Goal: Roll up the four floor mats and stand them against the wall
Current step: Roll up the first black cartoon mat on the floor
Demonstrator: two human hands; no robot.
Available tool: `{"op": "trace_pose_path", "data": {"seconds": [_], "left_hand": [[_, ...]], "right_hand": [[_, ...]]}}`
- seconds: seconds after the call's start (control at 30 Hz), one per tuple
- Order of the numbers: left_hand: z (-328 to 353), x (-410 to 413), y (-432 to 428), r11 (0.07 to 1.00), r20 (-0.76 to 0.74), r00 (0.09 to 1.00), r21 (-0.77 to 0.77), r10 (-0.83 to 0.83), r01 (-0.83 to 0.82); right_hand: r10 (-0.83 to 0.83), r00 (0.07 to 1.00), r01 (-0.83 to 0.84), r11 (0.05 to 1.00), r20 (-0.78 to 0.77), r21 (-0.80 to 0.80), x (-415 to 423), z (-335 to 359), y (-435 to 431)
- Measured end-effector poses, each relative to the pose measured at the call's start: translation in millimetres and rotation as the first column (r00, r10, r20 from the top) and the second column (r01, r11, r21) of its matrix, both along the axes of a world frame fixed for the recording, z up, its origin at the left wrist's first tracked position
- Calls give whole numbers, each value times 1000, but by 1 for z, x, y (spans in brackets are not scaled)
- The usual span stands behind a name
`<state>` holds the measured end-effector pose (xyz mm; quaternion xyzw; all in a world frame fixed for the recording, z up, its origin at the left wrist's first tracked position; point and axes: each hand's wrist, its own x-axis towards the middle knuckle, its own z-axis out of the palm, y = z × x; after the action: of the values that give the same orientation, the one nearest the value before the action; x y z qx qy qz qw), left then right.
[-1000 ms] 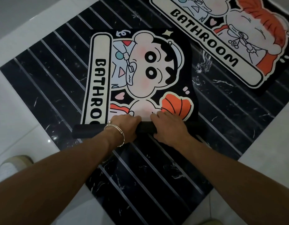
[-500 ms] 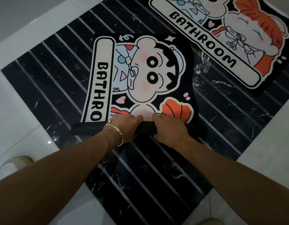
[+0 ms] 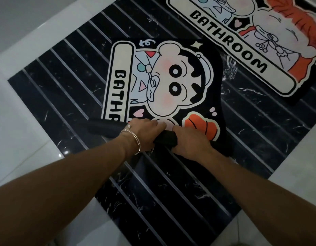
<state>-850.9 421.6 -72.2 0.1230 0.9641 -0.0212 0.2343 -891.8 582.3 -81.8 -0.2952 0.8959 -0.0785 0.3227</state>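
1. The near mat [image 3: 173, 80], black with a cartoon face and a cream strip lettered BATHR, lies in the middle of the view on the dark striped floor panel [image 3: 68, 80]; its far part lies flat and print-up; its near end is wound into a black roll [image 3: 102, 127] that runs left to right.
2. The left hand [image 3: 144, 134] sits on top of the roll near its middle; its fingers curl over the roll toward the far side and grip it; a thin silver bracelet [image 3: 136, 139] circles the wrist.
3. The right hand [image 3: 191, 142] lies just right of the left one; its fingers likewise curl over the roll and hold it; a short stretch of black roll shows between the two hands.
4. The fingertips of both hands reach the printed face just beyond the roll; left of the left hand the roll sticks out bare; right of the right hand its end is lost in shadow and hard to make out.
5. A second mat [image 3: 251, 45], of the same design and lettered BATHROOM, lies flat at the far right, set at an angle and apart from the near mat; it runs out of the top edge of the view.
6. White tiles [image 3: 20, 121] border the dark panel on the left and at the near right.
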Motion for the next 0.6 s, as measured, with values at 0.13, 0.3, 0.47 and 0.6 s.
{"op": "trace_pose_path", "data": {"seconds": [0.13,0.3,0.47,0.6], "left_hand": [[-3,8,-8,999,7,999,-8,54,-54],[-2,-2,-12,996,129,988,22,86,-90],[-9,10,-11,999,30,999,11,43,-43],[-13,10,-14,999,122,991,11,45,-47]], "right_hand": [[48,986,-45,999,158,-21,-8,2,-11],[97,982,-105,993,-164,-43,4,-4,-13],[32,999,-32,999,19,-5,3,-7,-16],[86,992,-87,996,-88,-8,12,-5,-17]]}}
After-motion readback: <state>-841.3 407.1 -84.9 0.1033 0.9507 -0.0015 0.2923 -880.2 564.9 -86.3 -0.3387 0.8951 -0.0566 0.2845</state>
